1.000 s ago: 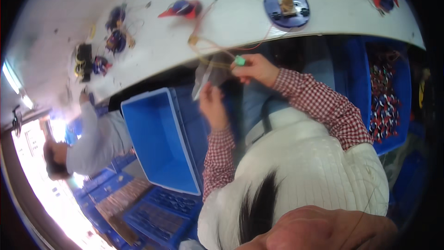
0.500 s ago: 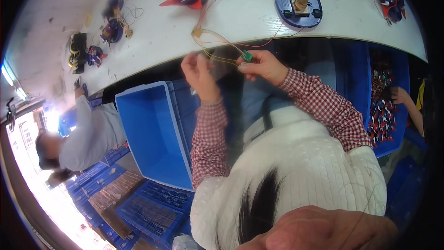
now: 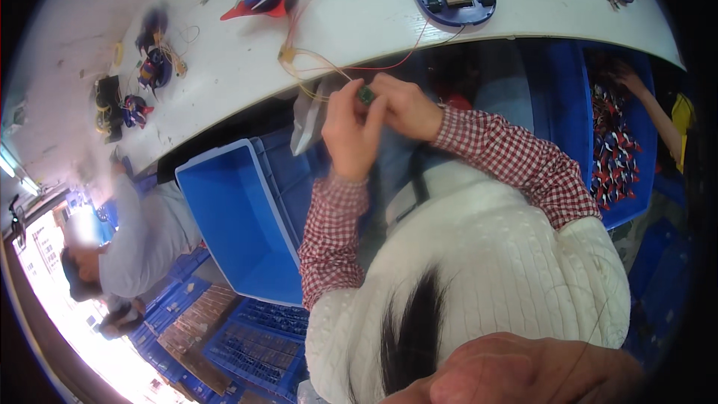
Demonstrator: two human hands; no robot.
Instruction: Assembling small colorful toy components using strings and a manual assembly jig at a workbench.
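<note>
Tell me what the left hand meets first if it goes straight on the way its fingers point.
The left hand would likely meet the small green circuit board first; depth leaves actual fingertip contact unclear.

- No text, label, brand, number or sign can be read.
</note>
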